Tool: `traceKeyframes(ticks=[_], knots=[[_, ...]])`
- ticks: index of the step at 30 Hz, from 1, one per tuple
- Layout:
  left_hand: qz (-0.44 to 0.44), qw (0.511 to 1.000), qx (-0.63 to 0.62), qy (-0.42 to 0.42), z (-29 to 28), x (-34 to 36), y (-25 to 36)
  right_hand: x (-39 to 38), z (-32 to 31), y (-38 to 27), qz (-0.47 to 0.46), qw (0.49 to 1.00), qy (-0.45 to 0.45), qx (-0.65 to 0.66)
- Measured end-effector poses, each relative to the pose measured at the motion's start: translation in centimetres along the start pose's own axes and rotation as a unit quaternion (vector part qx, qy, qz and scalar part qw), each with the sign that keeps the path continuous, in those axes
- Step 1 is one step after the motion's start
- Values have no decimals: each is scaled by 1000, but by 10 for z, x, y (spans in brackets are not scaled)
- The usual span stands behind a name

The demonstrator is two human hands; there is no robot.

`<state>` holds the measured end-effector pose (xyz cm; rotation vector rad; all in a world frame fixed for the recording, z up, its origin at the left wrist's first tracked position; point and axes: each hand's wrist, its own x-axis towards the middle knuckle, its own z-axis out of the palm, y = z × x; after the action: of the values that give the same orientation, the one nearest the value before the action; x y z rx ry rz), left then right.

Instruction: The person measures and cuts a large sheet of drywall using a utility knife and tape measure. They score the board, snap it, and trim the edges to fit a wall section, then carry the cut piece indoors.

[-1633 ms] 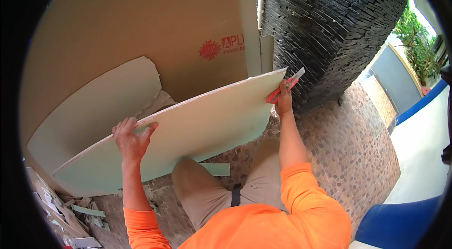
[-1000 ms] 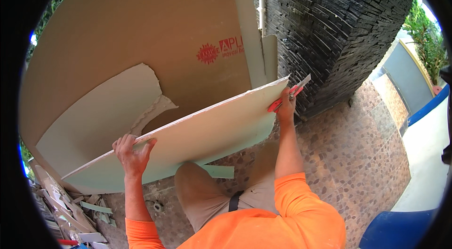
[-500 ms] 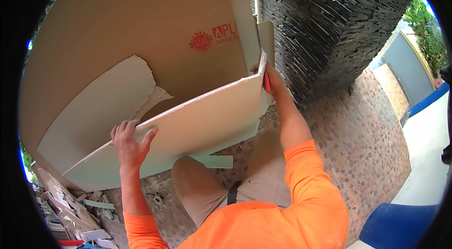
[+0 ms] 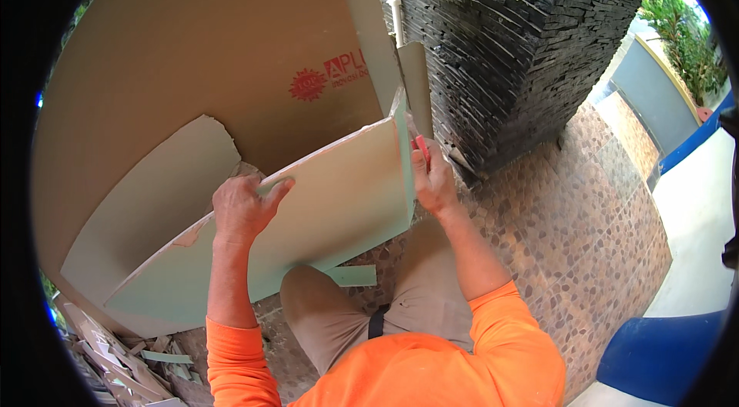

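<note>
A pale green board (image 4: 339, 184) slants across the frame's centre. The left hand (image 4: 248, 205) clamps its fingers over the top edge; right of centre, the right hand (image 4: 435, 180) has fingers wrapped around a red cutter (image 4: 421, 148), beside the board's bent end.

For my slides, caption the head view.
Left hand gripping a pale board by its top edge; right hand holding a red cutter near the bent end.

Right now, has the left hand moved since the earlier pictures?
Yes: the left hand has shifted rightward along the upper edge of the pale board, closer to the red mark on the brown sheet.
</note>
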<state>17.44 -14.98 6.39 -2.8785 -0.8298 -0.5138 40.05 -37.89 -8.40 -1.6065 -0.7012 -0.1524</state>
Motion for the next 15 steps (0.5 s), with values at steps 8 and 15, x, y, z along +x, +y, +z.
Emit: traceKeyframes(ticks=[8,15], knots=[[48,991,-112,53,7,-2,5,12,-3,-23,-59,996,-28,-58],[10,997,-59,-49,-1,1,1,14,0,-34,-52,995,-34,-76]])
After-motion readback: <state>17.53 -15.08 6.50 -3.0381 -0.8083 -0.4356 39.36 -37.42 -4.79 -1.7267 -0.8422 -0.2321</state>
